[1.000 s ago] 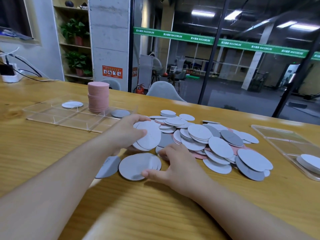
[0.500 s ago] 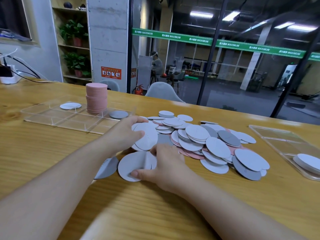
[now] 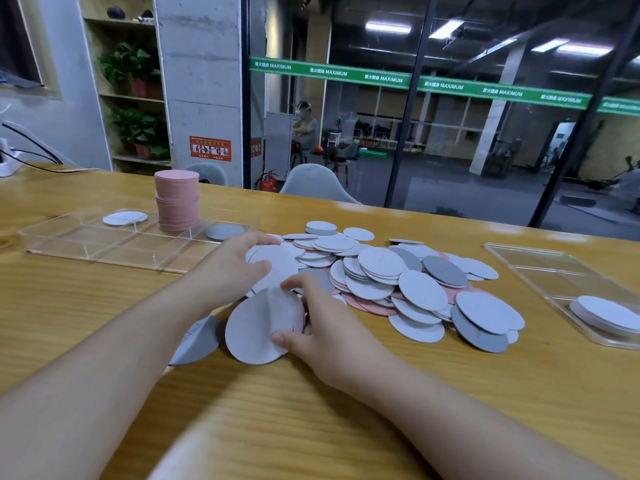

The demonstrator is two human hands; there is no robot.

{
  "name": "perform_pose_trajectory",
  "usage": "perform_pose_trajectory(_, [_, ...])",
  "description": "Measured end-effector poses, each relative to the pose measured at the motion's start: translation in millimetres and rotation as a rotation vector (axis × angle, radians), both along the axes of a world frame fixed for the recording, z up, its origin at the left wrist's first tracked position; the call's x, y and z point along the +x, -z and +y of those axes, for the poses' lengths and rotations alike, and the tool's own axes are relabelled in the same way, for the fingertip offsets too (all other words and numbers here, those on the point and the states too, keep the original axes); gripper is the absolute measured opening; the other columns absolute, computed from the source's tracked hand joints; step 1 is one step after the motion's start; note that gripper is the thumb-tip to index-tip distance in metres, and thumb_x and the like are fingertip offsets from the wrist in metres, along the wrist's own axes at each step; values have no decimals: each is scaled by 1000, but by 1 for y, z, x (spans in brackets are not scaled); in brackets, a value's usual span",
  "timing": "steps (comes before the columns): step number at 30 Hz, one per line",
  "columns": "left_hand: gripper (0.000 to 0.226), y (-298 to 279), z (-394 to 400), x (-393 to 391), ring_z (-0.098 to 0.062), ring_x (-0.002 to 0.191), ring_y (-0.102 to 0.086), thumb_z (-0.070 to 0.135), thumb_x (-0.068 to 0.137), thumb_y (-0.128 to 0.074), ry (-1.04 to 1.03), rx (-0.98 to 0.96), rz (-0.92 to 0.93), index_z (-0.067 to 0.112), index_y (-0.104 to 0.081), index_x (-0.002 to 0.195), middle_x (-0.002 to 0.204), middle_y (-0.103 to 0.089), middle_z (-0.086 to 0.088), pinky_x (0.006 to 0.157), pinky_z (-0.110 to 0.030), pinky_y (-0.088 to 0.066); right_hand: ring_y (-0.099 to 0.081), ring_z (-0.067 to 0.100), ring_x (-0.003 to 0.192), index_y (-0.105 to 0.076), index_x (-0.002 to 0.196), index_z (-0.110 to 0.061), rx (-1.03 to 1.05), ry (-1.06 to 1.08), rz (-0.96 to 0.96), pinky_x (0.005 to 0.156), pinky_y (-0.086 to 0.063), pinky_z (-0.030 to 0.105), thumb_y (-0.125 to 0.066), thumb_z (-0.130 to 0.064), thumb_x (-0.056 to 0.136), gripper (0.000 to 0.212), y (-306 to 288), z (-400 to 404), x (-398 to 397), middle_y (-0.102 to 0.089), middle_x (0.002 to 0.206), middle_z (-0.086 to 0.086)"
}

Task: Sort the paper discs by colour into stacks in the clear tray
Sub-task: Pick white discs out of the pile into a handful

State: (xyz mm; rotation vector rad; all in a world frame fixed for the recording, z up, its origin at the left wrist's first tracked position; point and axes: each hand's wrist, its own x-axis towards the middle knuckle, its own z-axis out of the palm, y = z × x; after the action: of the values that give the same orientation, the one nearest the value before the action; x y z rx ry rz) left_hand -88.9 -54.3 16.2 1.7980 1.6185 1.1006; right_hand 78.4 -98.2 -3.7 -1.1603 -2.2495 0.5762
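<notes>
left hand (image 3: 235, 268): grips white discs (image 3: 273, 263) | right hand (image 3: 322, 327): pinches grey disc (image 3: 258, 327)

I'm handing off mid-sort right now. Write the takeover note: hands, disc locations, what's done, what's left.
Left hand holds a few white paper discs at the pile's edge. Right hand pinches a light grey paper disc, lifting it.
Clear plastic tray: tall pink disc stack, white discs and one grey disc, each in its own compartment.
Done: most pink.
Left: the mixed loose pile on the wooden table.
</notes>
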Motion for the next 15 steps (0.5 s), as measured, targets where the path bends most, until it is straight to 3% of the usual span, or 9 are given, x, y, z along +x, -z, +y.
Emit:
perform_pose_trajectory(2, [31,0,-1,1,-14,80,-57,14,94,-50,29,1,40,38,-55,114,121,-50,14,62,-24,-46,-40,2,77,-33,130,-31,23,17,25,68,-33,18,-60,-24,90,49,0,4,4,-39,84,-20])
perform_pose_trajectory(4, [32,0,0,1,-9,78,-56,12,95,-48,68,-1,38,36,-57,113,123,-49,14,62,-21,-47,-39,3,82,-34,131,-30,69,51,38,74,-33,21,-58,-22,91,48,-1,9,10,-39,91,-19])
perform_pose_trajectory(8, [35,-1,1,4,-4,104,-47,7,97,-42,161,3,63,36,-55,112,120,-47,17,73,-6,-35,-42,2,90,-34,134,-31,87,138,93,76,-30,18,-56,-18,92,49,0,19,21,-43,99,-16])
perform_pose_trajectory(12, [41,2,-1,8,1,112,-45,7,97,-37,232,-1,21,43,-56,104,120,-50,21,85,-7,-32,-47,0,74,-37,127,-28,36,228,174,65,-36,14,-57,-19,92,41,3,25,24,-46,84,-14])
perform_pose_trajectory(15, [25,4,-4,13,3,120,-40,30,99,-36,281,1,-40,42,-58,105,121,-51,25,91,-11,-30,-48,-1,71,-43,107,-25,48,264,215,65,-38,11,-60,-21,90,24,6,27,22,-50,85,-15])
